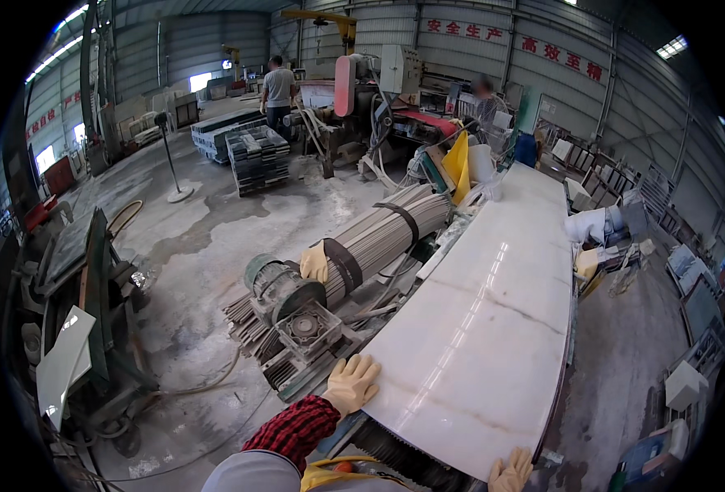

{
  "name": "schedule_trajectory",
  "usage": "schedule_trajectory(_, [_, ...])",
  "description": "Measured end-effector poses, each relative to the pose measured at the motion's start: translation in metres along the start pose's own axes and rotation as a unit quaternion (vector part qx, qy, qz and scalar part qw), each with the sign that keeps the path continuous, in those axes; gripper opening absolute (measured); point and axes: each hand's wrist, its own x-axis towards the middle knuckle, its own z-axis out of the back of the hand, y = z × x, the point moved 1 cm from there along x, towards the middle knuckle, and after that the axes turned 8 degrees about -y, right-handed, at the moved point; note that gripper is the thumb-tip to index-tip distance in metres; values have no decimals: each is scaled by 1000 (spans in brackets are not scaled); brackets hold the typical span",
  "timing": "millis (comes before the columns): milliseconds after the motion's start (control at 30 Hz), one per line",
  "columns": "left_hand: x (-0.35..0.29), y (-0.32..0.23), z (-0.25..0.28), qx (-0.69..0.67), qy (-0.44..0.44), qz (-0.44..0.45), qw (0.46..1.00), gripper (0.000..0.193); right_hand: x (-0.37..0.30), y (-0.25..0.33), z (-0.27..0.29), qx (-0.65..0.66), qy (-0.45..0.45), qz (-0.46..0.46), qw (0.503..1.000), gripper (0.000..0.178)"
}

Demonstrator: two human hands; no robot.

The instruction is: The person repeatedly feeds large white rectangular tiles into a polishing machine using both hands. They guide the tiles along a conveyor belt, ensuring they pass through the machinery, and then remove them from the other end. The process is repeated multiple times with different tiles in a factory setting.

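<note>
The left hand (351,385) lies unclenched on the left edge of a polished stone slab (485,344) stretching ahead of both palms, likely steadying it. The right hand (510,471) meets its near corner; whether those fingers grasp underneath, I cannot tell.

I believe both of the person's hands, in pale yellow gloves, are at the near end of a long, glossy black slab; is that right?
Not quite: the head view shows the long, glossy slab is white; the pale yellow-gloved left hand and right hand are at its near end.
</note>
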Motion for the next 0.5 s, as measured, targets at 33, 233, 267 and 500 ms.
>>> schedule_trajectory(33, [2, 0, 0, 6, -12, -10, 1000, 56, 2, -1, -1, 9, -14, -3, 1000, 60])
schedule_trajectory(233, [15, 1, -9, 5, -2, -11, 1000, 56, 19, -5, -4, -25, 20, 26, 999, 79])
schedule_trajectory(267, [17, 1, -11, 4, 4, -5, 1000, 57, 22, -5, -4, -20, 20, 22, 999, 79])
schedule_trajectory(500, [42, -5, -22, -2, 64, 49, 997, 57, 47, -6, -10, 45, -14, 20, 999, 70])
